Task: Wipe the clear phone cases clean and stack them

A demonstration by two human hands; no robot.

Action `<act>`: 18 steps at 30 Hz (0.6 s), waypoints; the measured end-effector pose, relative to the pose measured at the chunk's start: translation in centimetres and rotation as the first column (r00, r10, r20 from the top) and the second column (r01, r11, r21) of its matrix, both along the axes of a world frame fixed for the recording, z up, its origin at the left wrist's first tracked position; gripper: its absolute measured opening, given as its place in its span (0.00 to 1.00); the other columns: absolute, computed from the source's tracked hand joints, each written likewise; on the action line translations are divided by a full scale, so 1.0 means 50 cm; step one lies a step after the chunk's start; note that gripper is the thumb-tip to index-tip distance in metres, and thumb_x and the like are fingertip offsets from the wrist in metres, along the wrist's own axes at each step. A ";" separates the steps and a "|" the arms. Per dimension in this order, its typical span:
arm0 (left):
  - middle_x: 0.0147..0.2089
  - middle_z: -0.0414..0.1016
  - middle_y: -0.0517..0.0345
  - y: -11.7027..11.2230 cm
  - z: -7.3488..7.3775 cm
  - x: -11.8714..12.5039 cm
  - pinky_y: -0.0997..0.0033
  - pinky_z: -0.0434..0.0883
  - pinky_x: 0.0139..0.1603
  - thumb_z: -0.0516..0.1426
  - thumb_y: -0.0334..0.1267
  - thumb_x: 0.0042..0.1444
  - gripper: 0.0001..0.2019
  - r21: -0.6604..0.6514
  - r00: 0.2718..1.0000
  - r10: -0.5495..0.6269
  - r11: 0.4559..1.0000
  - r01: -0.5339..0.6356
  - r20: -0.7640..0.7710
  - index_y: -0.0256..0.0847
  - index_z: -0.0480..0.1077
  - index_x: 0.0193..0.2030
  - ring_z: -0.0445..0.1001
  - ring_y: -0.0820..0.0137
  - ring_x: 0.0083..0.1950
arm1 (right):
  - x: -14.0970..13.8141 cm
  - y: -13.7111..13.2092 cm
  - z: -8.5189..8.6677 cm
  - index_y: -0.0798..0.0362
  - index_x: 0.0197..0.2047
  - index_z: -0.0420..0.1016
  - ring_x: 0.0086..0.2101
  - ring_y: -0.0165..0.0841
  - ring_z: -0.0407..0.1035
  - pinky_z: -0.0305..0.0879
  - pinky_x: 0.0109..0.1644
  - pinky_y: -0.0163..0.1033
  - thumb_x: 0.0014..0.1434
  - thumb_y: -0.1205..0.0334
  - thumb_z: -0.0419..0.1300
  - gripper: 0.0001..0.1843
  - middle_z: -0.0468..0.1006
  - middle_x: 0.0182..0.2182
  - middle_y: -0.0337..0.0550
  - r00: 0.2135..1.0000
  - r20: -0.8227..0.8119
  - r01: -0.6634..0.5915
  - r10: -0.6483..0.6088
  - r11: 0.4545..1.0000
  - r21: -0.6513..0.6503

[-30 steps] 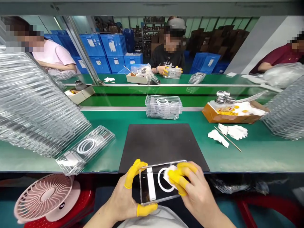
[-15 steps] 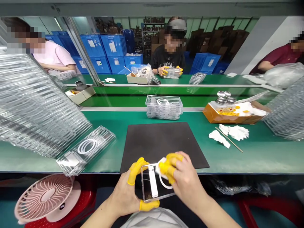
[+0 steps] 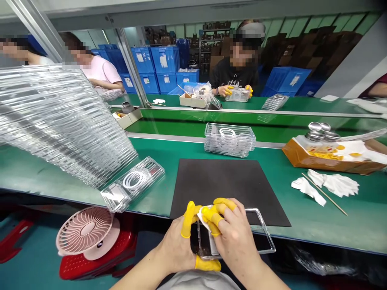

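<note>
Just over the bench's near edge, my left hand (image 3: 177, 247) grips a clear plastic case (image 3: 270, 241) by its left end, with yellow finger cots on the thumb and fingers. The case is tilted, and a white strip on it is partly covered. My right hand (image 3: 234, 231), also in yellow finger cots, pinches a white wipe (image 3: 204, 219) against the case's upper left part. That hand hides the middle of the case. Beyond both hands lies a black mat (image 3: 220, 181).
Similar clear cases (image 3: 229, 141) are stacked behind the mat, with others (image 3: 133, 183) at left beside a tall leaning stack (image 3: 69, 125). Crumpled wipes (image 3: 338, 183) and a thin stick (image 3: 325, 194) lie right, near a brown box (image 3: 332, 161). A pink fan (image 3: 87, 229) stands below left. Co-workers sit opposite.
My right hand has moved the wipe from the white ring toward the case's left end, uncovering the right end. The camera view has turned left and tilted.
</note>
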State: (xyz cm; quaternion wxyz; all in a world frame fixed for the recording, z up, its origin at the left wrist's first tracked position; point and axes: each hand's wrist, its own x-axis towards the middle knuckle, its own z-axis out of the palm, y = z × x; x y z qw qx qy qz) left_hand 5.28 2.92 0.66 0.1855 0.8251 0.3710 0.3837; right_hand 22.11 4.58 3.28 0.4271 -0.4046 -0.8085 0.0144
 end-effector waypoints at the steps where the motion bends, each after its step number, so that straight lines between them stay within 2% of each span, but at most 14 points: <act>1: 0.40 0.77 0.56 0.000 -0.002 0.000 0.58 0.78 0.47 0.72 0.51 0.38 0.45 -0.014 1.000 0.006 1.000 -0.006 0.010 0.48 0.57 0.62 0.80 0.56 0.44 | -0.007 -0.005 0.002 0.51 0.34 0.73 0.37 0.34 0.67 0.59 0.54 0.49 0.55 0.79 0.50 0.15 0.74 0.31 0.41 0.999 -0.006 -0.038 0.038 0.999 0.001; 4: 0.44 0.77 0.52 0.000 -0.013 -0.002 0.58 0.78 0.46 0.74 0.52 0.33 0.56 -0.015 0.998 0.005 1.000 -0.004 0.058 0.48 0.50 0.66 0.80 0.56 0.44 | -0.005 -0.024 0.009 0.51 0.36 0.73 0.36 0.33 0.68 0.60 0.52 0.47 0.56 0.78 0.50 0.15 0.74 0.30 0.40 0.989 -0.007 -0.148 0.148 0.989 -0.019; 6: 0.48 0.76 0.49 0.000 -0.020 -0.004 0.58 0.78 0.47 0.74 0.53 0.31 0.59 -0.013 0.996 0.002 1.000 -0.001 0.093 0.48 0.47 0.68 0.80 0.56 0.46 | 0.006 -0.034 0.014 0.51 0.38 0.74 0.35 0.32 0.68 0.60 0.52 0.45 0.60 0.75 0.50 0.14 0.75 0.30 0.39 0.975 0.005 -0.222 0.222 0.974 -0.046; 11: 0.48 0.76 0.49 0.003 -0.013 -0.005 0.58 0.78 0.49 0.71 0.54 0.41 0.48 -0.015 0.994 0.009 1.000 -0.007 0.108 0.47 0.53 0.65 0.80 0.57 0.48 | 0.034 -0.047 0.017 0.50 0.42 0.75 0.36 0.30 0.70 0.57 0.55 0.44 0.67 0.66 0.51 0.11 0.77 0.29 0.36 0.928 0.110 -0.361 0.356 0.932 0.026; 15: 0.45 0.77 0.54 0.003 -0.002 -0.002 0.60 0.78 0.48 0.70 0.54 0.41 0.41 -0.032 0.991 -0.002 0.999 0.006 0.130 0.50 0.58 0.60 0.80 0.59 0.46 | 0.083 -0.061 -0.008 0.51 0.41 0.76 0.38 0.33 0.70 0.55 0.58 0.47 0.66 0.67 0.51 0.12 0.78 0.31 0.37 0.942 0.178 -0.301 0.285 0.951 0.073; 18: 0.48 0.77 0.52 0.001 -0.006 -0.002 0.57 0.77 0.51 0.71 0.55 0.40 0.46 -0.047 0.990 0.003 0.999 0.004 0.144 0.49 0.54 0.63 0.80 0.58 0.48 | 0.158 -0.078 -0.042 0.51 0.41 0.77 0.40 0.37 0.70 0.57 0.56 0.50 0.62 0.69 0.54 0.10 0.78 0.33 0.41 0.962 0.235 -0.167 0.139 0.980 0.106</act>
